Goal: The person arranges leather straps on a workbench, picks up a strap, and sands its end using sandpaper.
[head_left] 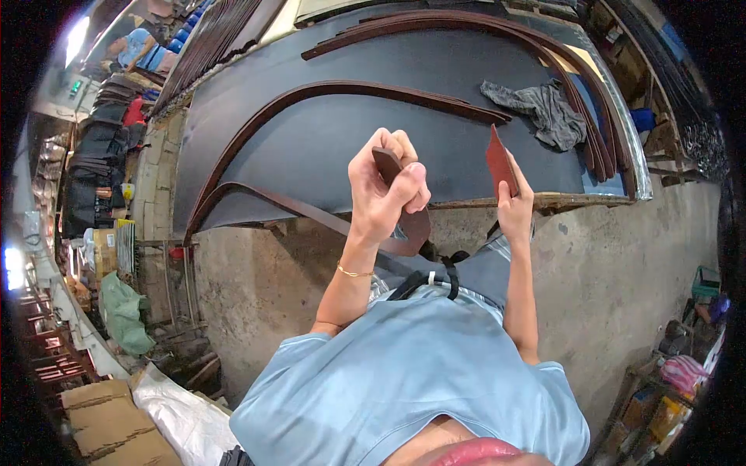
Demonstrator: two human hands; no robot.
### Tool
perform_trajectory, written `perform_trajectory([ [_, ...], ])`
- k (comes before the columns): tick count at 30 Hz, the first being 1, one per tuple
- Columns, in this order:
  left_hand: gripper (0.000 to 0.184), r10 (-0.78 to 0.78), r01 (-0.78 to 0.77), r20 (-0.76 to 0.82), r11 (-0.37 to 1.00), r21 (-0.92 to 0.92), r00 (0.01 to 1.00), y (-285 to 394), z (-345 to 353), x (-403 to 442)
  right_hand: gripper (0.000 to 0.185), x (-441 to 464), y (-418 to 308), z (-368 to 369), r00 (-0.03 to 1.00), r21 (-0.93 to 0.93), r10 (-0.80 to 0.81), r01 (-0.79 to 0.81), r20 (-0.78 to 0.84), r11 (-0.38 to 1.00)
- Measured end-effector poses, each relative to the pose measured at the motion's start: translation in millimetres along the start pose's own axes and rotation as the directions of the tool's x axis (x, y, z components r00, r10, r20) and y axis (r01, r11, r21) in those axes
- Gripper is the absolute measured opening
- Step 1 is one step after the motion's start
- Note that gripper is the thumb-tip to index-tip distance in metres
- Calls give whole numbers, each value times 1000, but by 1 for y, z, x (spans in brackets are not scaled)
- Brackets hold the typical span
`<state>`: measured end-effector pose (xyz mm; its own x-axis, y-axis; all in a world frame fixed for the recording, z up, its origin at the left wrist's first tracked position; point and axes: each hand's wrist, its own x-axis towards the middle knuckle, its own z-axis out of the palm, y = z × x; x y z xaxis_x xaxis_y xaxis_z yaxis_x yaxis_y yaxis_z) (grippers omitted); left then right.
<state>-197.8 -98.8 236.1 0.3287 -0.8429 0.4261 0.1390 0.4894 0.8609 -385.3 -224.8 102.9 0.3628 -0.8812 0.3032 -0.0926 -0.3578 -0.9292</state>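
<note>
Background carton label [110, 240] looks illegible; left hand [386, 186] grips brown strip [385, 165].

Worktable: broad, with a smooth slate-grey top [272, 155] and a rough wooden near edge [544, 201].
Middle: a brown strip bundle [311, 88] — arched from the near left corner towards the right.
Far side: more stacked brown strips [435, 19], bending down the right side.
Right: a crumpled grey cloth [544, 113] — between both bundles.
Near left: a single brown strip [268, 197], crossing the edge.
</note>
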Motion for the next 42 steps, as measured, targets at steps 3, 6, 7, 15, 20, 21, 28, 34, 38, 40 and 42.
perform_trajectory([
  [3,36,29,-29,1,997,-73,1000,-5,-4,-2,60,-4,2,3,999,20,-43,43,9,999],
  [6,38,97,-96,-2,985,-141,995,-9,-7,-3,57,-8,-6,3,998,85,31,-35,46,996],
  [7,35,86,-94,-43,969,-229,995,-9,-6,-4,57,-10,-11,4,998,86,32,-36,49,996],
  [15,15,329,-277,-71,878,389,942,-17,5,-4,45,-33,-105,13,999,247,-45,41,11,968],
  [20,17,400,-284,-38,711,643,916,-23,19,-4,64,-33,-137,19,962,249,-233,193,144,949],
  [21,19,449,-330,4,650,685,893,-27,21,-4,71,-33,-142,19,965,231,-205,165,161,959],
  [28,23,528,-377,43,544,749,848,-25,25,0,72,-26,-133,23,960,204,-213,175,181,963],
  [34,21,569,-463,79,571,677,818,-27,30,2,71,-31,-125,20,949,173,-299,280,95,944],
  [38,21,546,-422,95,514,747,833,-37,30,8,70,-33,-128,21,979,342,53,-119,198,932],
  [40,23,501,-371,75,523,768,862,-38,30,4,70,-32,-139,16,942,39,-335,334,15,942],
  [42,24,513,-384,53,566,729,857,-42,32,3,71,-29,-126,22,939,37,-344,344,-7,938],
])
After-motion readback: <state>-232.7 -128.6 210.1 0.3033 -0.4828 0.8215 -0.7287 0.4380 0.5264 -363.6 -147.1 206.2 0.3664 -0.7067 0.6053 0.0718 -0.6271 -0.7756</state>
